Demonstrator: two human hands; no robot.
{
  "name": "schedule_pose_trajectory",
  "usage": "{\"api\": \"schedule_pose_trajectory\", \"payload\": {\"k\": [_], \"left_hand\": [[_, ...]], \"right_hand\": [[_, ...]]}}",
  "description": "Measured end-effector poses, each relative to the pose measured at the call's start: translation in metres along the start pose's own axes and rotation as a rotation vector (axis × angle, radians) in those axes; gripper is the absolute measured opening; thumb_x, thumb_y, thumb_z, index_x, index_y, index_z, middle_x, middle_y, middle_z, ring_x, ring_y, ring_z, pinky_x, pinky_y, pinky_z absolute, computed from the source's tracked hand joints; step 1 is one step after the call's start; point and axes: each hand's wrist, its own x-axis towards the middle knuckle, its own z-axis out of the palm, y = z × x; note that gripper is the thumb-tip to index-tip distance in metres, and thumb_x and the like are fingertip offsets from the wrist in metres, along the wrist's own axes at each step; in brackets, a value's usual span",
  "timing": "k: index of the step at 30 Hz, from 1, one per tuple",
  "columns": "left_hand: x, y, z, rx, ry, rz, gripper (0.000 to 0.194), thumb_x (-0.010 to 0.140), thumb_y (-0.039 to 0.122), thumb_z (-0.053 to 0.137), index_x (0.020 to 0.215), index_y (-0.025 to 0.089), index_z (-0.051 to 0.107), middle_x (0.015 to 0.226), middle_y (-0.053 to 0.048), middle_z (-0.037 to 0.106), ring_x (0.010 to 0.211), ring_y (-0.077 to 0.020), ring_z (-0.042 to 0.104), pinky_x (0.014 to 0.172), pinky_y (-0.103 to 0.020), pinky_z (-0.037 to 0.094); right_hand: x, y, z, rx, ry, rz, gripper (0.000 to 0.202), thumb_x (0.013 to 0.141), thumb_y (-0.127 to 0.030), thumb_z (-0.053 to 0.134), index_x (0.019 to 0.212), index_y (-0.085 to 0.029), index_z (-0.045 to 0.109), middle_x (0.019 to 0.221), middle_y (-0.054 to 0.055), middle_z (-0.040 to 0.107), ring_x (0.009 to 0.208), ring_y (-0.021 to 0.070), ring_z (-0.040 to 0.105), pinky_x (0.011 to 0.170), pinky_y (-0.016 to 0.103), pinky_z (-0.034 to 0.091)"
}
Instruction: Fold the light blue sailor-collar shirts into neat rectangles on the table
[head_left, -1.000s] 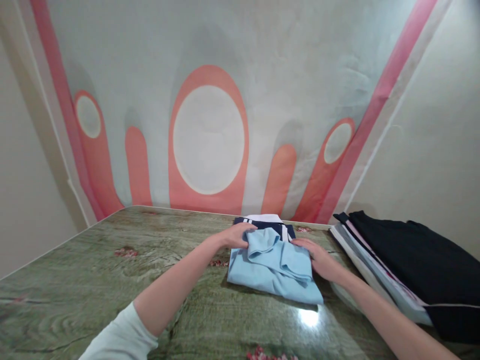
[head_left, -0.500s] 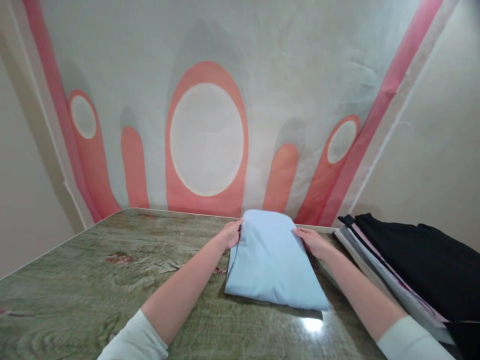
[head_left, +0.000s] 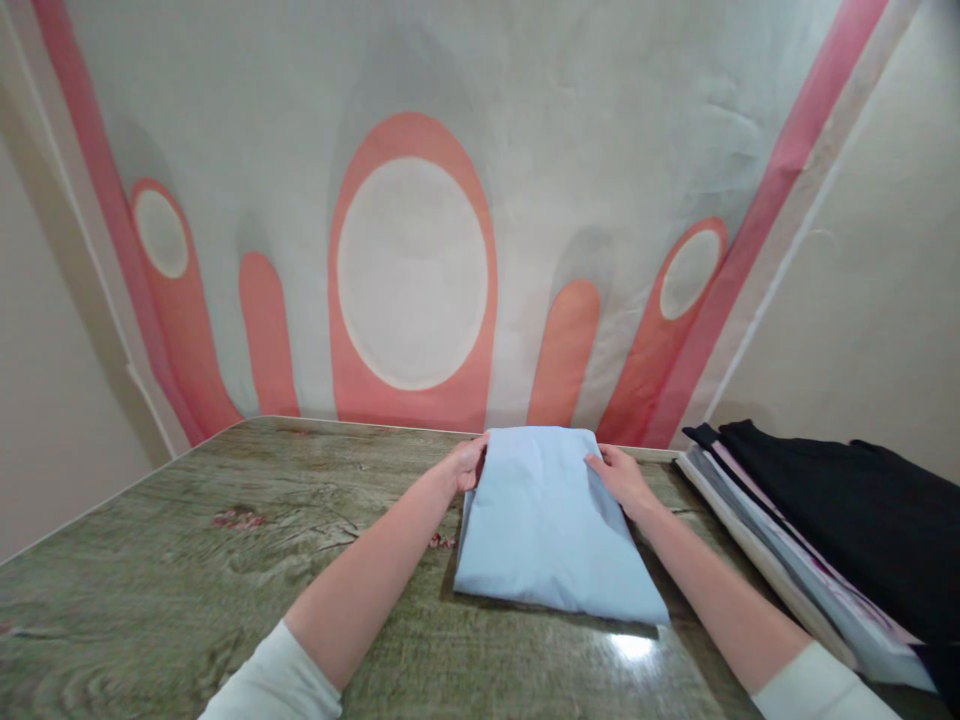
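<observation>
head view | from wearer's head | forward and down | over table (head_left: 225, 600), hands (head_left: 466, 465) near

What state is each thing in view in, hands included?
Light blue cloth garment: folded into a flat panel, low on the table.
Left hand: closed on its far left edge.
Right hand: closed on its far right edge, thumb on top.
Black cloth garment: lying atop the pile; folding unclear.
Pale, layered cloth pile: stacked flat.
Wood-patterned table: partly covered.
</observation>
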Motion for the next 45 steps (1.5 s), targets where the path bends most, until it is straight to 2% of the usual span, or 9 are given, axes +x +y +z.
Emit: {"api": "schedule_pose_trajectory", "payload": {"k": [6,9,14,20,27,32,34,39,45], "left_hand": [[-0.005,-0.002,0.014,0.133,0.122,0.316,0.023,0.082,0.025,0.055,0.102,0.014,0.061,0.079,-0.003,0.070,0.065,-0.0145,0.064,0.065,-0.025,0.049],[-0.009,0.004,0.006,0.466,0.252,0.490,0.025,0.082,0.027,0.051,0.100,0.015,0.063,0.091,-0.004,0.070,0.081,-0.0174,0.064,0.072,-0.025,0.048],[-0.012,0.003,-0.012,0.740,0.447,0.459,0.039,0.069,0.019,0.063,0.107,0.009,0.059,0.096,-0.012,0.068,0.088,-0.0215,0.063,0.074,-0.026,0.046],[-0.013,-0.002,-0.011,0.857,0.368,0.508,0.051,0.072,0.013,0.058,0.122,0.011,0.047,0.086,-0.008,0.068,0.069,-0.0154,0.064,0.063,-0.025,0.049],[-0.014,-0.006,-0.015,1.067,0.378,0.613,0.025,0.074,0.010,0.051,0.094,0.014,0.066,0.097,-0.007,0.067,0.093,-0.0195,0.061,0.086,-0.032,0.045],[-0.037,-0.013,0.002,1.251,0.469,0.721,0.043,0.079,0.019,0.052,0.121,0.011,0.051,0.132,-0.014,0.045,0.125,-0.0249,0.037,0.104,-0.041,0.027],[-0.055,-0.019,0.020,1.463,0.408,0.752,0.045,0.085,0.030,0.047,0.127,0.014,0.045,0.142,-0.014,0.031,0.131,-0.0258,0.025,0.106,-0.045,0.020],[-0.098,-0.046,0.059,1.790,-0.062,0.657,0.051,0.090,0.054,0.027,0.134,0.031,0.036,0.148,-0.005,0.019,0.136,-0.0279,0.013,0.105,-0.054,0.006],[-0.109,-0.066,0.062,1.742,-0.220,0.611,0.061,0.083,0.061,0.036,0.137,0.034,0.030,0.147,-0.005,0.022,0.135,-0.0335,0.011,0.103,-0.058,-0.001]], "right_hand": [[-0.004,-0.015,0.004,0.136,-0.068,-0.146,0.036,0.072,-0.036,0.059,0.103,-0.019,0.057,0.098,0.005,0.068,0.087,0.0196,0.063,0.074,0.030,0.050],[-0.001,-0.011,0.002,0.148,-0.094,-0.086,0.036,0.072,-0.030,0.059,0.106,-0.020,0.055,0.092,0.004,0.069,0.079,0.0185,0.064,0.070,0.030,0.051],[0.006,0.008,-0.003,0.023,-0.026,-0.007,0.037,0.067,-0.019,0.062,0.103,-0.018,0.055,0.077,0.004,0.067,0.068,0.0179,0.062,0.061,0.028,0.050],[0.009,0.020,-0.005,0.009,-0.012,-0.041,0.034,0.069,-0.024,0.061,0.102,-0.017,0.054,0.076,0.003,0.066,0.069,0.0175,0.062,0.061,0.027,0.049],[0.009,0.024,-0.005,-0.039,0.001,-0.105,0.037,0.071,-0.031,0.059,0.106,-0.019,0.054,0.079,0.003,0.067,0.065,0.0163,0.061,0.055,0.027,0.048],[0.012,0.028,-0.005,-0.154,0.120,-0.176,0.030,0.070,-0.028,0.057,0.098,-0.017,0.057,0.086,0.007,0.066,0.079,0.0198,0.062,0.075,0.036,0.049],[0.014,0.029,-0.009,-0.189,0.167,-0.202,0.029,0.074,-0.028,0.052,0.100,-0.017,0.057,0.092,0.009,0.065,0.086,0.0212,0.061,0.081,0.039,0.047],[0.012,0.019,-0.020,-0.256,0.195,-0.300,0.037,0.080,-0.029,0.043,0.113,-0.016,0.053,0.114,0.012,0.059,0.103,0.0220,0.056,0.092,0.041,0.042],[-0.015,-0.005,-0.003,-0.630,-0.166,-0.589,0.048,0.086,-0.039,0.041,0.131,-0.021,0.043,0.144,0.005,0.032,0.132,0.0196,0.027,0.109,0.038,0.020]]}}
